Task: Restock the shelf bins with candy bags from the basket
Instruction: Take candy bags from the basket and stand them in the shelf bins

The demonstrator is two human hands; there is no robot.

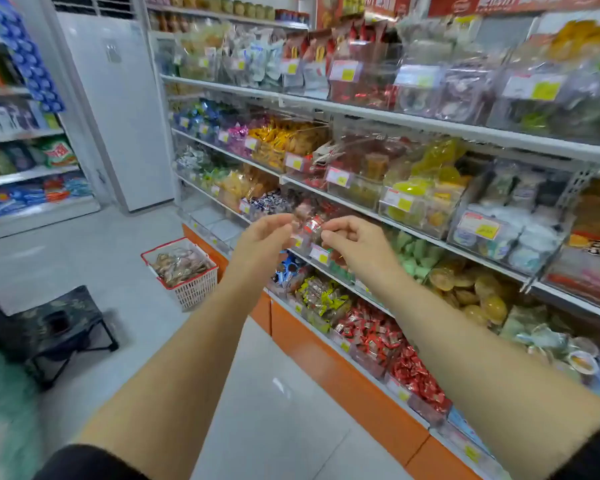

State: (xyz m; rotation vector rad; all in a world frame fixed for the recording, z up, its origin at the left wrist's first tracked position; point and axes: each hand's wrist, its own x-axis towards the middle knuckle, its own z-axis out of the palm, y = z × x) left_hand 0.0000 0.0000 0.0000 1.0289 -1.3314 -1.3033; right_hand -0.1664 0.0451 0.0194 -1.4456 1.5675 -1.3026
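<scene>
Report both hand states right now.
Left hand: pinches the clear candy bag.
Right hand: pinches the same candy bag.

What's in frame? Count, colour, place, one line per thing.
candy bag: one, clear with red and brown contents, held up in front of the shelf bins
basket: one, white with a red rim, on the floor by the shelf base, holds more bags
shelf bins: many, clear with yellow-marked labels, in rows on the right shelves, filled with mixed sweets
shelf base: one, orange, under the lowest bins
stool: one, dark, on the floor at left
tall unit: one, white, standing at the back
far shelves: several tiers, white, far left, stocked with packets
left hand: pinches the bag's left edge
right hand: pinches the bag's right edge
</scene>
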